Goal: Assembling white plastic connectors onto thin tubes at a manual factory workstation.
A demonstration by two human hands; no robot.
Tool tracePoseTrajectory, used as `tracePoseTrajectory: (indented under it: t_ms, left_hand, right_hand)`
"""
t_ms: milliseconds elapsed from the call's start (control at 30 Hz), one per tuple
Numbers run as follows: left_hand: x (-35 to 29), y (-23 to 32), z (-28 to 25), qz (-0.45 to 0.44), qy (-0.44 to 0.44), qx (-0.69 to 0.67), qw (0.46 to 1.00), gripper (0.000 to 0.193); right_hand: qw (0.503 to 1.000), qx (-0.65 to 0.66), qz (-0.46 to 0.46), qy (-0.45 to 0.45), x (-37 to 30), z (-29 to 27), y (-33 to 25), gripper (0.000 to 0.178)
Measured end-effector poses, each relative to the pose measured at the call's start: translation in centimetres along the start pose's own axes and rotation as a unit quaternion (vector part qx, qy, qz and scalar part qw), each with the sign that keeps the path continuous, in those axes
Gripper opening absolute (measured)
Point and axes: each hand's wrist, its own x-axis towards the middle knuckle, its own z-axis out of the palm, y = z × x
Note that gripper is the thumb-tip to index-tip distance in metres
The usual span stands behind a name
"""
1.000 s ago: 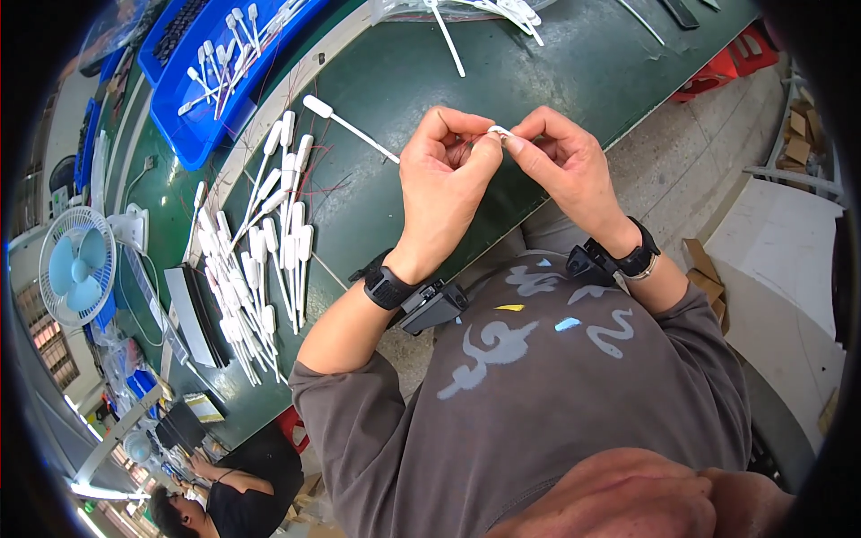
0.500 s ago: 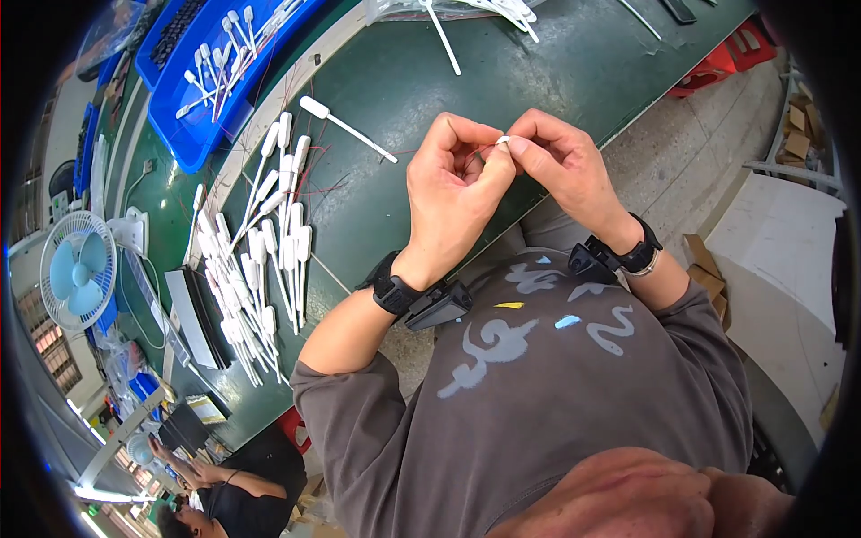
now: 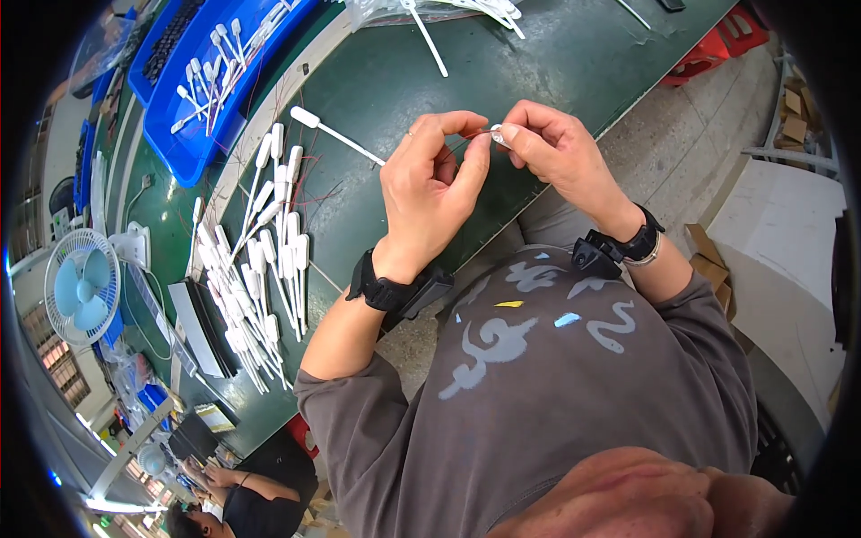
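Observation:
My right hand (image 3: 560, 161) pinches a small white part (image 3: 499, 135) between thumb and forefinger, above the table's near edge. Close on its left, my left hand (image 3: 429, 184) has thumb and forefinger drawn together on a thin red wire (image 3: 465, 135) that runs toward the white part. Whether the wire is fixed to that part is too small to tell. Just left of my left hand lies a white stick with a wide flat head (image 3: 336, 136), its thin end reaching the hand. My lower fingers are curled and partly hidden.
A heap of similar white sticks (image 3: 260, 278) with red wires covers the left of the green table (image 3: 359, 81). Blue bins (image 3: 184, 148) stand at the far left, a fan (image 3: 82, 285) beyond. A plastic bag (image 3: 386, 13) lies at the back. Another person (image 3: 260, 493) sits lower left.
My left hand has shifted left, a little apart from my right hand, so the white part and the wire show more. The right hand has barely moved.

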Motion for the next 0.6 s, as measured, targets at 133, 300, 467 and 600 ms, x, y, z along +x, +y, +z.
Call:
tracePoseTrajectory:
  t_ms: [133, 300, 467, 600]
  left_hand:
    - [0.4, 0.0, -0.5, 0.053, -0.027, 0.053, 0.997, 0.01]
    - [1.1, -1.0, -0.9, 0.172, -0.02, 0.135, 0.975, 0.018]
    - [1.7, -1.6, -1.7, 0.346, -0.013, 0.247, 0.905, 0.03]
    - [1.8, -1.7, -1.8, 0.359, -0.015, 0.245, 0.901, 0.034]
  right_hand:
    - [1.0, -0.001, -0.004, 0.005, -0.1, 0.0, 0.2, 0.021]
    - [0.999, 0.021, 0.032, -0.024, -0.1, -0.2, -0.1, 0.021]
    - [0.986, 0.098, 0.12, -0.066, -0.3, -0.5, -0.9, 0.02]
    - [0.971, 0.164, 0.147, -0.091, -0.5, -0.7, -1.3, 0.022]
